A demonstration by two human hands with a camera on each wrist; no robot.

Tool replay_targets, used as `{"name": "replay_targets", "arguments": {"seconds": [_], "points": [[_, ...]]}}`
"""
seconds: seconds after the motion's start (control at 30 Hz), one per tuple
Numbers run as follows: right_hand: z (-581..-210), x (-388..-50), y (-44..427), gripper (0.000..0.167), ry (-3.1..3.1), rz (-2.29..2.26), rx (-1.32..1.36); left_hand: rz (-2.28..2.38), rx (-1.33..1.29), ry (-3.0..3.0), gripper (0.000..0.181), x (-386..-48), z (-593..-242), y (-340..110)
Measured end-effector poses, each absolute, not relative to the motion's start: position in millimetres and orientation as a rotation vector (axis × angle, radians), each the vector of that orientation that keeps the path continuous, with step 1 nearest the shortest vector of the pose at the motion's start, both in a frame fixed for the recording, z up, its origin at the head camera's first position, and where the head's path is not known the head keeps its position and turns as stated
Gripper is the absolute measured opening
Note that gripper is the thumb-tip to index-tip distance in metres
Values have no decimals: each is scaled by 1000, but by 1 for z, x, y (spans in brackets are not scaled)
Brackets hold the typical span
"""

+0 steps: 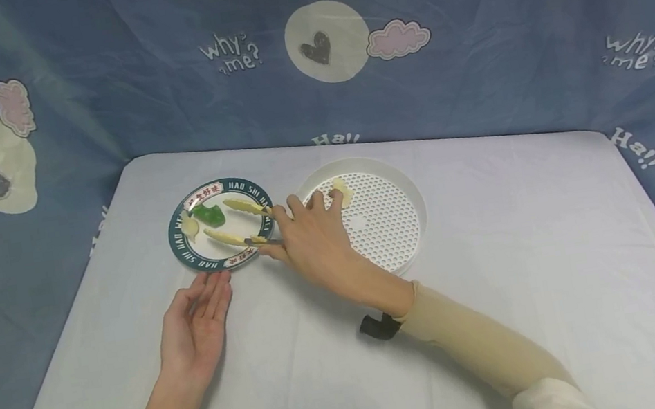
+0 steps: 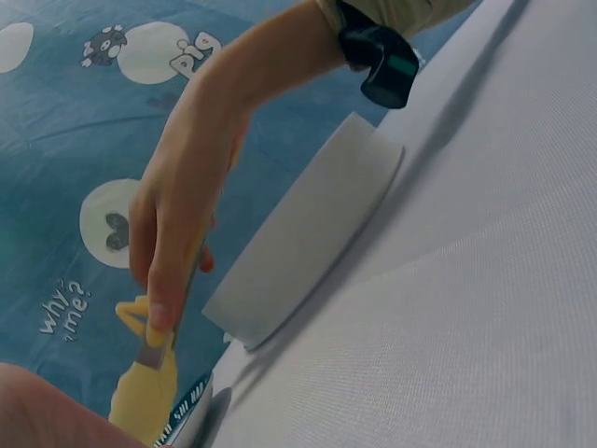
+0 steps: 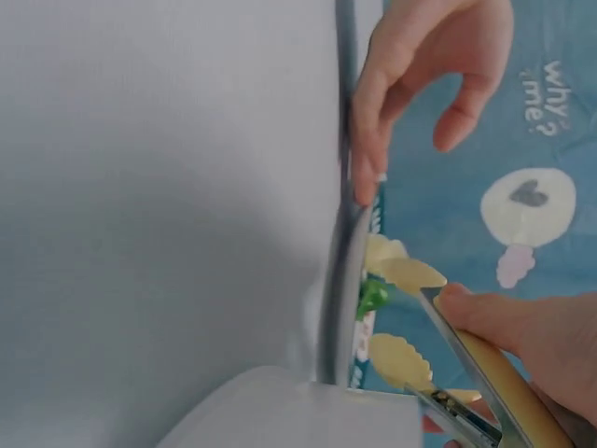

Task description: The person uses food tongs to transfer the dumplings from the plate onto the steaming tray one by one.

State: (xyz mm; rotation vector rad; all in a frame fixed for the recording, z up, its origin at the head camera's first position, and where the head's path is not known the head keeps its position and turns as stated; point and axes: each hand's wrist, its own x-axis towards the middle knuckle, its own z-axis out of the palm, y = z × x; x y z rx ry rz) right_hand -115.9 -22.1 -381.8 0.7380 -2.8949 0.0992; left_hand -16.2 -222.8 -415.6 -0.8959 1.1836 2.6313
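Note:
My right hand (image 1: 316, 237) grips yellow-tipped metal tongs (image 1: 225, 238), whose arms stand apart above a plate (image 1: 177, 241) with a dark green lettered rim. Between and beside the tips lie a bright green piece (image 1: 208, 215), looking like pepper, and a pale piece (image 1: 189, 225) resembling a garlic clove. My left hand (image 1: 193, 332) has its fingers extended, palm turned up and inward, fingertips at the plate's near rim. In the right wrist view the tongs (image 3: 485, 373) show nothing pinched between their tips.
Right of the plate, partly under my right hand, sits a round white tray (image 1: 383, 224) with a perforated base. A pale yellow piece (image 1: 343, 192) lies in it. Both stand on a white-covered table (image 1: 527, 239), with a blue patterned cloth (image 1: 472, 72) behind.

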Motion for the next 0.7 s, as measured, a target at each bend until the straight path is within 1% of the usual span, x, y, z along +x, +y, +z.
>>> {"name": "replay_targets", "arguments": {"seconds": [0.47,0.7], "points": [[-387,-133,-48,68,-2946,128,720,2643,-896,1138,62,-16,-416,-224],[-392,-135,-50,62,-2958,125,726,2647,-891,1139,63,-16,-416,-225]]}}
